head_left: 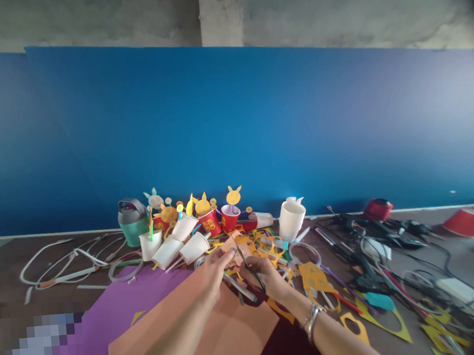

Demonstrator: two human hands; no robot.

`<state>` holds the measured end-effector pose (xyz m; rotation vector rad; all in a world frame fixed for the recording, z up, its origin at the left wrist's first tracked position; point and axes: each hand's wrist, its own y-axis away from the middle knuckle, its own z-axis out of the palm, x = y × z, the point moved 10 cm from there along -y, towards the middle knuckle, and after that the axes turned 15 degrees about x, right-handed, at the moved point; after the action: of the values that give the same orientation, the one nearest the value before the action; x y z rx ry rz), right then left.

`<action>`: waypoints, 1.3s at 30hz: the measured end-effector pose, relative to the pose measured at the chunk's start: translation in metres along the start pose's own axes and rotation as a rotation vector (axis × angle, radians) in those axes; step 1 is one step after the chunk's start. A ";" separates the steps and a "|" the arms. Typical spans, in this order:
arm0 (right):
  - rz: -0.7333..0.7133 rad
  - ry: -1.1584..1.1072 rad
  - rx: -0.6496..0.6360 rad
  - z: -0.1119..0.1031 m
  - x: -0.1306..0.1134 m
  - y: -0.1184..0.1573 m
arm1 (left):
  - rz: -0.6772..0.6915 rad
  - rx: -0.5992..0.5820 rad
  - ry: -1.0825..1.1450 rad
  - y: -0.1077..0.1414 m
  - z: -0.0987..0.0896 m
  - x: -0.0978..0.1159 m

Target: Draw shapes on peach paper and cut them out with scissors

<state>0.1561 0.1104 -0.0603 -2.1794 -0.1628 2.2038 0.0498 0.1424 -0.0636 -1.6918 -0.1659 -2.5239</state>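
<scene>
My left hand (pixel 215 268) pinches a small peach paper piece (pixel 237 242) above the middle of the table. My right hand (pixel 267 276) is closed around dark-handled scissors (pixel 240 248), whose blades point up and away beside that piece. Whether the blades touch the paper is hard to tell. Under my forearms lies a large peach paper sheet (pixel 183 326), overlapping a purple sheet (pixel 104 314). Yellow-orange paper scraps (pixel 270 247) are heaped just beyond my hands, and a yellow cut-out (pixel 316 277) lies right of my right hand.
Behind my hands stand red paper cups (pixel 231 219) and white cups (pixel 292 223), some with yellow animal-face cut-outs (pixel 233 196). A green-grey bottle (pixel 134 224) and white cables (pixel 66 267) are at left. Black cables and a glue gun (pixel 370 273) crowd the right. A blue partition (pixel 233 123) closes the back.
</scene>
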 end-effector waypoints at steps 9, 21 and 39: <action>0.034 -0.029 0.000 0.005 -0.001 0.001 | 0.036 0.071 0.022 -0.002 -0.006 0.002; 0.100 -0.102 -0.024 0.007 0.005 0.003 | 0.044 0.087 0.027 -0.002 -0.006 0.001; 0.049 -0.143 -0.043 0.008 0.006 0.000 | 0.028 0.003 0.055 0.003 0.003 -0.004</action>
<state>0.1484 0.1111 -0.0665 -2.0679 -0.1636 2.4050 0.0543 0.1403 -0.0657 -1.6106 -0.1406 -2.5456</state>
